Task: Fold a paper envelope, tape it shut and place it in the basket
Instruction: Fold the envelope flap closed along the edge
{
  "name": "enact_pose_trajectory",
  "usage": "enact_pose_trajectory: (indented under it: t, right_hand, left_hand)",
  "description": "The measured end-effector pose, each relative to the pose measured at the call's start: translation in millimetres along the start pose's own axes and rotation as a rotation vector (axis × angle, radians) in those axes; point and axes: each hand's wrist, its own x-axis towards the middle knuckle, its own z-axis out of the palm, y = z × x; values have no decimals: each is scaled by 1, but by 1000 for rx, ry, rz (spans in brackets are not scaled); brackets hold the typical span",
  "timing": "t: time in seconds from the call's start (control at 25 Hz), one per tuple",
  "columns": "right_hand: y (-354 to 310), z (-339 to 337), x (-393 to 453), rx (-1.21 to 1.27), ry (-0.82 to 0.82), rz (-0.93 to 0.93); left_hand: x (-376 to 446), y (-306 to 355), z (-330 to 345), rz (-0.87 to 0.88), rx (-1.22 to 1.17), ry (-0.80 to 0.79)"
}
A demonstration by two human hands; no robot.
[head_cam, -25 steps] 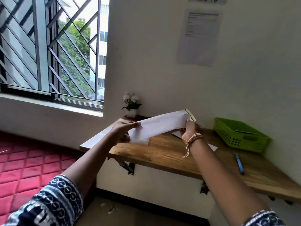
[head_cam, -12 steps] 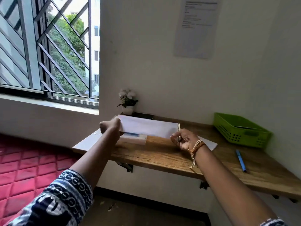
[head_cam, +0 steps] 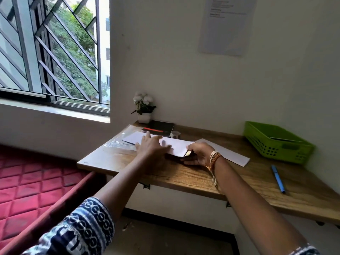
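A white paper envelope [head_cam: 179, 147] lies flat on the wooden desk [head_cam: 193, 177]. My left hand [head_cam: 151, 147] rests on its left part, palm down with fingers spread. My right hand [head_cam: 197, 153] pinches the envelope's right end, where a dark and yellowish flap edge shows between the fingers. The green plastic basket [head_cam: 276, 144] stands at the desk's far right against the wall, well apart from both hands. A small white tape holder [head_cam: 174, 134] sits just behind the envelope.
A second white sheet [head_cam: 230, 152] lies to the right of my right hand. A blue pen [head_cam: 278, 178] lies near the front right. A potted white flower [head_cam: 144, 107], a black notebook [head_cam: 160, 127] and a clear plastic sleeve [head_cam: 117, 145] are at the back left. Red mattress lower left.
The envelope, held up in the air a second ago, has come down flat onto the desk. My left hand moved from gripping its end to lying on top of it.
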Motion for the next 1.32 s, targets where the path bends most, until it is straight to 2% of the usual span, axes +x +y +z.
enact_pose_trajectory:
  t: [0.12,0.24,0.32,0.48,0.6,0.72,0.88,1.0,1.12,1.2,1.32]
  right_hand:
    - [-2,-7,7,42,62,-71]
    - [1,-11,12,307,-21,21]
    - [2,-13,15,390,-73,81]
    - [2,-12,18,317,-165,86]
    - [1,-6,18,205,-130,47]
    - [2,-1,15,164,-86,5]
    - [3,-1,11,169,-86,-11]
    - [3,-4,12,-81,12,-22]
    - [4,-32,34,-604,368,-197]
    - [-4,-60,45,-909,526,-249]
    - [-18,-99,53,-978,477,-64]
  left_hand:
    - [2,-4,11,55,84,-4]
    - [8,2,12,70,63,-47]
    - [13,8,12,84,6,-77]
    - [11,9,20,129,21,-85]
    - [9,11,24,209,87,-116]
    - [3,11,22,245,21,-50]
    - [-10,15,19,355,-141,153]
    - [-14,16,18,423,-164,183]
    - [-14,16,18,431,-146,198]
    - [-12,16,20,439,-107,209]
    - [-9,16,22,461,-44,229]
